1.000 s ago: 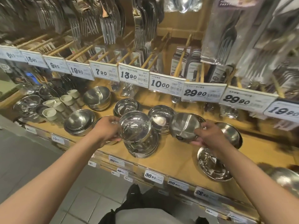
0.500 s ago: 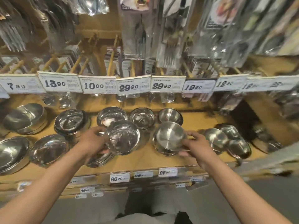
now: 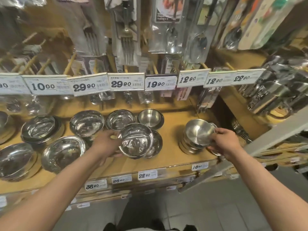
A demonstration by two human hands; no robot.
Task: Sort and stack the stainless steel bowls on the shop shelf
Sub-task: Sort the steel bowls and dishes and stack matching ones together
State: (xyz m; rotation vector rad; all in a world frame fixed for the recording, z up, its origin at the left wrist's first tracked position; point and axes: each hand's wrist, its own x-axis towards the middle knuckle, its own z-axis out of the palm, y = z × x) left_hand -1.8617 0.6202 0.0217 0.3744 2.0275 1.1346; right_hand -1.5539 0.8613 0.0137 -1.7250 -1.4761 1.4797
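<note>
My left hand [image 3: 105,144] grips the rim of a shiny steel bowl [image 3: 135,141], held tilted just above another bowl [image 3: 156,145] on the wooden shelf [image 3: 168,160]. My right hand [image 3: 224,141] grips a smaller matte steel bowl [image 3: 199,133], tilted over a low stack of bowls [image 3: 188,146] near the shelf's right end. Behind stand three bowl stacks: a wide one [image 3: 86,123], a middle one [image 3: 120,120] and a small matte one [image 3: 150,117].
More bowl stacks sit at the left [image 3: 40,129] [image 3: 63,151] [image 3: 15,160]. Price tags [image 3: 125,83] hang on a rail above, with packaged forks [image 3: 127,34] and spoons over them. Steel mugs [image 3: 273,95] crowd the right shelf. A grey shelf post [image 3: 275,135] slants at the right.
Both hands have carried their bowls to the right along the shelf. The right bowl now hovers over the low stack at the shelf's right end; the view has swung right too.
</note>
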